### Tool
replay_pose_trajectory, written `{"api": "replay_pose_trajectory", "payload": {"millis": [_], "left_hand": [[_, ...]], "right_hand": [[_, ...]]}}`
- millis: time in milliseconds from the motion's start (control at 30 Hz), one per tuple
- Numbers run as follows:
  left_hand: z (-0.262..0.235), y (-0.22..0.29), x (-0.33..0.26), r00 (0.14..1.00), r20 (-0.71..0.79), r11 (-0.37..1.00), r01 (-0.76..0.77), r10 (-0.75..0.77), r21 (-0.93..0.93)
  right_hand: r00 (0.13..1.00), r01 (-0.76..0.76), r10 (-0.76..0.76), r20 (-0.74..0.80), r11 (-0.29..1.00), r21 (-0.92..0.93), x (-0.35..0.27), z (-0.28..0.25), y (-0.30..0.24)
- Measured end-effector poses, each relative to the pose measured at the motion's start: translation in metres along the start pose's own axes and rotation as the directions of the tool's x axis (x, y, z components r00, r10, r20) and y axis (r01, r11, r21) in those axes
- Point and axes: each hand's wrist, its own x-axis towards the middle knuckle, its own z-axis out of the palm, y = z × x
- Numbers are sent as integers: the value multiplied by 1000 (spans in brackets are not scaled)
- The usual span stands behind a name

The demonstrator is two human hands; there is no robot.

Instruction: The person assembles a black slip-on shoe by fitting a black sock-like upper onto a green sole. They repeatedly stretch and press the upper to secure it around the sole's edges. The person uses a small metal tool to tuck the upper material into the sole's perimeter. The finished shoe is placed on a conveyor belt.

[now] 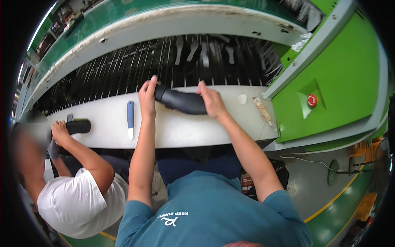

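While gripped: black sock [181, 101] pinched between left hand [147, 98] and right hand [210, 100] fingers.
Risk: beyond fingertips, machine rods [123, 74] could snag it.

Blue-handled knife [130, 119] on the white ledge [177, 127] (blade toward the near edge), red button [312, 100] on green housing [341, 78]

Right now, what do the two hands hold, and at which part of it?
Both hands hold one black curved piece on the white ledge. The left hand grips its left end, and the right hand presses on its right end.
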Motion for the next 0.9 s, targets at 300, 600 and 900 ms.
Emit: {"api": "replay_pose_trajectory", "payload": {"millis": [300, 600, 900], "left_hand": [[-13, 33, -93, 981, 32, 978, 191, -189, -86], [-12, 194, -63, 662, -269, 626, -749, 699, -217], [-63, 288, 198, 364, 218, -35, -448, 906, 893]], "right_hand": [[988, 134, -131, 77, 990, -36, -21, -10, -10], [859, 511, -506, -70, 856, 76, 19, -110, -152], [402, 17, -888, -223, 250, -968, 184, -233, -231]]}}
